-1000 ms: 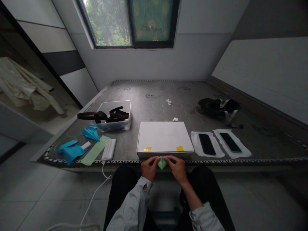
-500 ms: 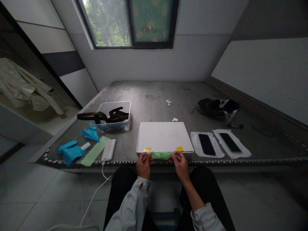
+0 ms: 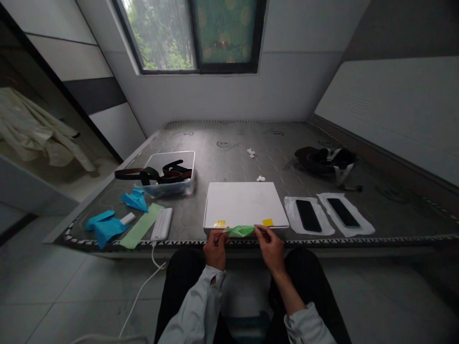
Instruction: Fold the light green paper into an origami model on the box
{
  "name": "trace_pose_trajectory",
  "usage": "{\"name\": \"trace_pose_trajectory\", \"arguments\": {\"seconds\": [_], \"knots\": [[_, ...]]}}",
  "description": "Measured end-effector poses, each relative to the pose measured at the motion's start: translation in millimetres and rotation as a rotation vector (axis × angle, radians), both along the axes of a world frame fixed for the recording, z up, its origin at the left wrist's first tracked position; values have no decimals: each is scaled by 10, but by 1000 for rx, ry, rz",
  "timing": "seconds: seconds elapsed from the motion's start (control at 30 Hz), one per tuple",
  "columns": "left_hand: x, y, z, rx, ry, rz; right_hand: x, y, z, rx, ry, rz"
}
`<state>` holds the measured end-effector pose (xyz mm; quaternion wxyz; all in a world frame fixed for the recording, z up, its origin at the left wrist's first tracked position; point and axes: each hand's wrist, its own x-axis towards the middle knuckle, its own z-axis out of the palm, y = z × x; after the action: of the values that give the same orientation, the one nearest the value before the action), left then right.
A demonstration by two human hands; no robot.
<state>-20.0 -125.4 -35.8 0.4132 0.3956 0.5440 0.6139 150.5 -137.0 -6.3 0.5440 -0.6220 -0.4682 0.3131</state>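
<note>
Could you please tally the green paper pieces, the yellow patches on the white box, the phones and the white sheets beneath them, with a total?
Green paper pieces: 2, one between the left hand and right hand
Yellow patches: 2
Phones: 2
White sheets: 2
Total: 8

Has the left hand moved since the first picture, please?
Yes: the left hand has shifted left, towards the white box's left front corner.

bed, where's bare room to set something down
Widest: behind the box, between bin and cap, broken only by two white scraps. Another: right of the phones. Crowded: front left, with blue pieces, green strip and white device; front centre, where left hand and right hand hold green paper.
</note>
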Motion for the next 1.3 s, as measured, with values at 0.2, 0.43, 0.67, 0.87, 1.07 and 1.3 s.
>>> {"name": "trace_pose_trajectory", "arguments": {"seconds": [0.2,0.43,0.67,0.87,1.07,1.3], "knots": [[-3,-4,2,-4,83,16,12,-23,46,9,-100,-1],[-23,-28,-7,56,224,4,11,-16,40,61,-191,10],[-5,-93,40,136,368,-111,-18,-14,15,45,-183,55],[19,-89,59,103,310,-98,-45,-24,77,26,-123,161],[25,-53,31,64,247,-79,-55,-57,100,55,-288,203],[27,-42,40,39,185,-81,-70,-63,81,110,-374,263]]}}
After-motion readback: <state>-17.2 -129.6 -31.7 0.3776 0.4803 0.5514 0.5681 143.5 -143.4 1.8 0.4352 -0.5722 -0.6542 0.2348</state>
